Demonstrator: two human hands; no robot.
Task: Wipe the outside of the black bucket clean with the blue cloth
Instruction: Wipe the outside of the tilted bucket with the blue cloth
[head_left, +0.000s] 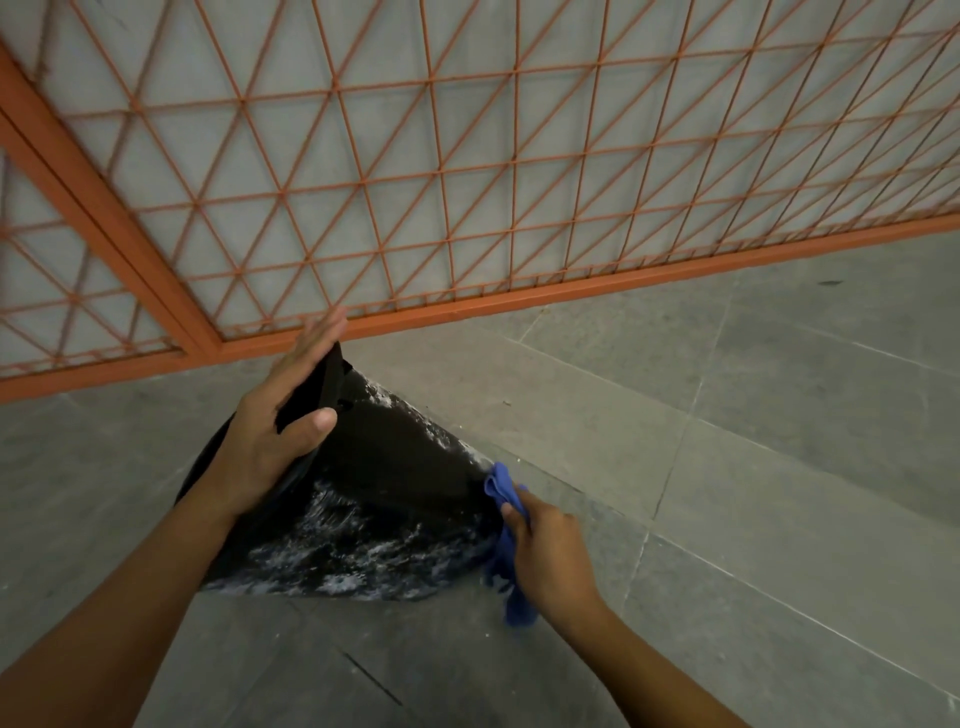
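**Bucket tipped, cloth at the base edge: watch the hold**

The black bucket (374, 467) lies tipped on its side on the floor (779, 415), mouth to your left, base to your right, just in front of the orange mesh fence (467, 182). White residue streaks the lower side wall and runs along the far edge toward the base. The middle band looks darker and cleaner.

Your left hand (270, 441) is on the rim: palm flat over the outside, thumb hooked round the edge. That grip is loose, fingers stretched out rather than curled. Your right hand (550, 556) has a closed grip on the blue cloth (506, 499), bunched, with a tail hanging below the wrist. The cloth touches the bucket at the base corner.

Risks from here, my read:
- The bucket is round and on its side. Push hard with the cloth and it can roll or slide away from you, since the left hand only rests on it.
- The bunched cloth gives little contact area. It may smear the residue rather than lift it.
- The underside against the floor can't be seen. You'll likely miss it unless you rotate the bucket.
- The hanging tail may drag on the floor and pick up grit.
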